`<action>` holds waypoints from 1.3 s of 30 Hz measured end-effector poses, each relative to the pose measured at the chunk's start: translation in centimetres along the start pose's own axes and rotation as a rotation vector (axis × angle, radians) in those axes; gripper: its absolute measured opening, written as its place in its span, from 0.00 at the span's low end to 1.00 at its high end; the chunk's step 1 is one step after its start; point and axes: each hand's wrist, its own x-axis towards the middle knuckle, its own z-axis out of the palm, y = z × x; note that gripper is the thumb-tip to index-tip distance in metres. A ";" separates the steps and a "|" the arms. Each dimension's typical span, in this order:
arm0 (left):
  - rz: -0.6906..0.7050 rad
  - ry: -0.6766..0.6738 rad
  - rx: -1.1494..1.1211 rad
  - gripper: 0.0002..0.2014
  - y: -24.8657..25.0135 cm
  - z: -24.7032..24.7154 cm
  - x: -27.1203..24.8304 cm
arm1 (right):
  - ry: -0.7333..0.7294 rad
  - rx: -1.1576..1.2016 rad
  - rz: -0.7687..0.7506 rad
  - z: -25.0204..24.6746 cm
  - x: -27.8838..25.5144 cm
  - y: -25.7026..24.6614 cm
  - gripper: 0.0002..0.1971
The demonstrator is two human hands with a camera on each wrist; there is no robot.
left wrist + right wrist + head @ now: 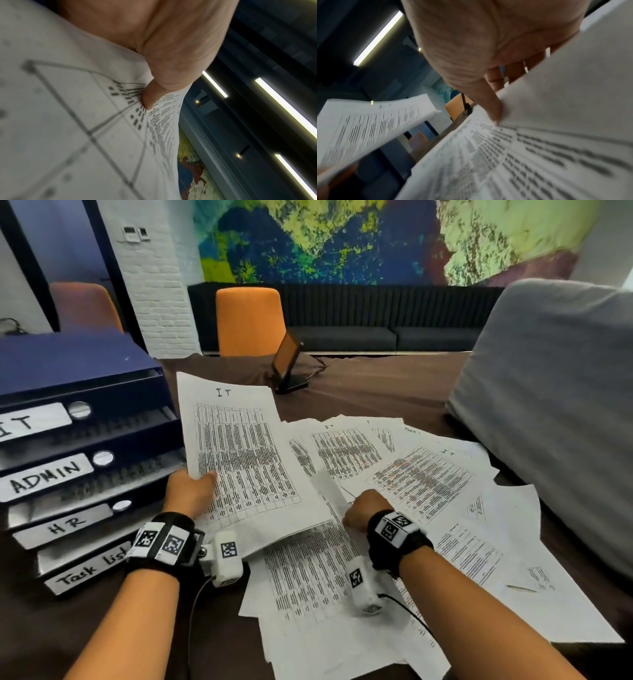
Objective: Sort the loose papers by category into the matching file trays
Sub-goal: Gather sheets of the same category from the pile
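Paper lies in one loose, overlapping heap (428, 508) across the middle and near edge of the desk (376, 385), too many fanned sheets to count; at least three show a handwritten "IT" heading. One further IT sheet (239, 446) is lifted clear of the heap, tilted up toward the desk's left side, pinched at its lower left edge by the left hand (190, 493), thumb on the printed face. The right hand (364, 508) pinches the corner of another sheet (329, 491) in the heap, thumb on top and fingers (513, 71) curled beneath, raising that corner. One stack of four file trays (85, 440) stands at the desk's left edge, labelled from top to bottom IT, ADMIN, HR and Task list, their open fronts just beside the lifted sheet. One small tilted screen (287, 361) stands near the far edge, with bare desk between it and the heap. One grey cushion (555, 405) crowds the right edge, touching the papers there. Two orange chairs (250, 320) stand beyond the far edge.
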 end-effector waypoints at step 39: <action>-0.222 -0.422 -0.213 0.38 -4.7 5.2 0.3 | 0.239 0.745 -0.049 -7.3 1.6 1.0 0.10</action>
